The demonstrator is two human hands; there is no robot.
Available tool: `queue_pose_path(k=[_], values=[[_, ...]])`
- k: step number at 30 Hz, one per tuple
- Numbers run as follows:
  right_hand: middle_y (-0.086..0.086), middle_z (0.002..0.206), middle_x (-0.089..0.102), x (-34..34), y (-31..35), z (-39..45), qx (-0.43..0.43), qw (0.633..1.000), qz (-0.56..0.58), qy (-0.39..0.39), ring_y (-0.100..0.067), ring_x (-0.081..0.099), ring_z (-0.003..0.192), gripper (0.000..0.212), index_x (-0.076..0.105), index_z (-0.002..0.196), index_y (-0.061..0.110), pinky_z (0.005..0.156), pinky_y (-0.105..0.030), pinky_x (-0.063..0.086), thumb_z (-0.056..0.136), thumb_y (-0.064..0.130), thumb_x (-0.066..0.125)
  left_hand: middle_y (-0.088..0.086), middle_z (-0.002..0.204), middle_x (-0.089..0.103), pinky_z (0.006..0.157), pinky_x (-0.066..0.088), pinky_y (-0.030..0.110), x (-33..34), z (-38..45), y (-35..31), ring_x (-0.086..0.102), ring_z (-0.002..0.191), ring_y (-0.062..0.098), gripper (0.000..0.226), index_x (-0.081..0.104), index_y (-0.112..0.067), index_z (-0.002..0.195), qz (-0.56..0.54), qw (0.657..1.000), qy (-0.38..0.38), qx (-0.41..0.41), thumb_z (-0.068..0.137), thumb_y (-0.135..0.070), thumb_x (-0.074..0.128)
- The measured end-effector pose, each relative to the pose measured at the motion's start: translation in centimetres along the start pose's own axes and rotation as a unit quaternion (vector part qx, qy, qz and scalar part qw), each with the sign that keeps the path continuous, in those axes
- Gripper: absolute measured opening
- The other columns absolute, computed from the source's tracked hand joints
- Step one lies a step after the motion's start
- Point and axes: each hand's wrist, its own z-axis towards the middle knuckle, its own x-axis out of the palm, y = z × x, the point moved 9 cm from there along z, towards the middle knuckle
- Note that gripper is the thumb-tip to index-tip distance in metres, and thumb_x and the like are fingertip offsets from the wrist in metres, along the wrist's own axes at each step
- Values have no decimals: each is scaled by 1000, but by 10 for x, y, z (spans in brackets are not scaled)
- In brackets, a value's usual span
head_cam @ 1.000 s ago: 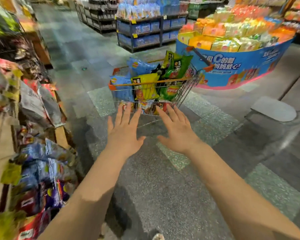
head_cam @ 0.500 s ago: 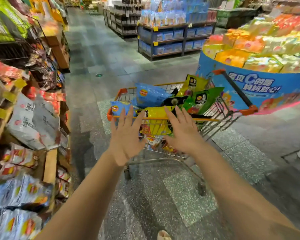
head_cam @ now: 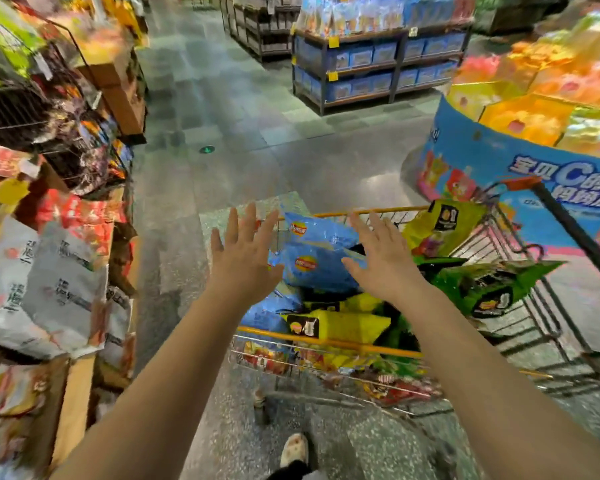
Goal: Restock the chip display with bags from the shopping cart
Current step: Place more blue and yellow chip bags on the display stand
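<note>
Both bare hands raised over the orange-rimmed wire shopping cart (head_cam: 329, 342), palms down, fingers spread and released, grasping nothing. Left hand (head_cam: 245, 258) above the cart's rim at 10 o'clock of the load; right hand (head_cam: 383, 261) over the middle of the load. Between them, touching neither as far as can be told, two blue foil chip bags (head_cam: 314, 265) lying on top of the pile. Yellow chip bag (head_cam: 347, 325) below, against the near rim; green chip bags (head_cam: 482, 289) at 3 o'clock of the right hand. Chip display shelving (head_cam: 49, 271) at 9 o'clock, carrying white and red bags, well blurred. Round blue promotional stand (head_cam: 492, 161) at 2 o'clock beyond the cart. Speckled grey floor (head_cam: 222, 161) underneath.
</note>
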Motion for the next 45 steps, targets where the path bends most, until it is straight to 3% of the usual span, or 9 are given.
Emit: queue_pose_path(k=[7, 11, 17, 19, 23, 26, 33, 38, 45], values=[[-7, 159, 14, 40, -42, 108, 15, 999, -9, 51, -25, 14, 146, 66, 6, 153, 28, 118, -41, 14, 97, 50, 36, 1, 161, -5, 116, 9, 49, 62, 127, 23, 2, 148, 26, 78, 0, -35, 152, -58, 994, 96, -4, 93, -56, 45], [-6, 155, 25, 69, -70, 141, 31, 992, 67, 99, -26, 27, 140, 59, 18, 151, 28, 113, -39, 27, 99, 42, 41, 10, 159, 18, 113, 22, 38, 112, 160, 23, 22, 144, 26, 71, 12, -21, 153, -219, 955, 188, -64, 96, -49, 44], [-5, 153, 31, 124, -106, 175, 45, 964, 119, 236, -27, 36, 136, 50, 25, 149, 29, 109, -37, 34, 101, 34, 39, 13, 154, 29, 96, 38, 35, 172, 170, 11, 47, 123, 27, 74, 9, -15, 153, -267, 899, 315, -142, 97, -49, 43], [-7, 147, 38, 136, -119, 180, 63, 962, 118, 238, -27, 41, 130, 46, 35, 146, 24, 105, -37, 37, 101, 32, 40, 15, 152, 31, 80, 39, 29, 182, 167, 3, 54, 108, 24, 75, 7, -12, 153, -305, 874, 332, -181, 98, -48, 43], [-9, 128, 39, 147, -126, 172, 91, 965, 164, 184, -25, 52, 107, 40, 49, 136, 14, 89, -31, 42, 99, 28, 46, 8, 160, 7, 111, 27, 40, 209, 144, 1, 18, 145, 30, 105, 4, -16, 153, -448, 773, 340, -294, 79, -58, 64], [-8, 122, 38, 154, -130, 156, 118, 961, 211, 136, -23, 51, 100, 37, 53, 133, 12, 82, -25, 39, 97, 22, 51, 4, 161, 1, 108, 28, 47, 220, 118, -1, 15, 145, 32, 102, -4, -21, 154, -485, 718, 364, -342, 83, -49, 65], [-7, 137, 46, 178, -123, 132, 97, 938, 243, 228, -22, 46, 123, 42, 44, 141, 22, 95, -22, 35, 100, 31, 44, 6, 160, 13, 87, 37, 36, 219, 94, -20, 33, 139, 29, 98, -8, -23, 153, -565, 648, 345, -378, 89, -30, 66], [-3, 150, 37, 184, -97, 119, 101, 924, 232, 288, -25, 38, 135, 55, 23, 150, 31, 106, -29, 33, 99, 47, 37, 11, 153, 30, 67, 47, 25, 200, 96, -23, 54, 114, 26, 92, 3, -19, 154, -596, 645, 296, -375, 88, -31, 66], [0, 142, 46, 137, -56, 109, 95, 909, 324, 245, -18, 46, 126, 55, 30, 147, 35, 105, -32, 39, 96, 42, 49, 10, 153, 31, 77, 48, 29, 160, 81, 1, 53, 119, 27, 92, 6, -16, 154, -621, 661, 258, -334, 87, -32, 67]])
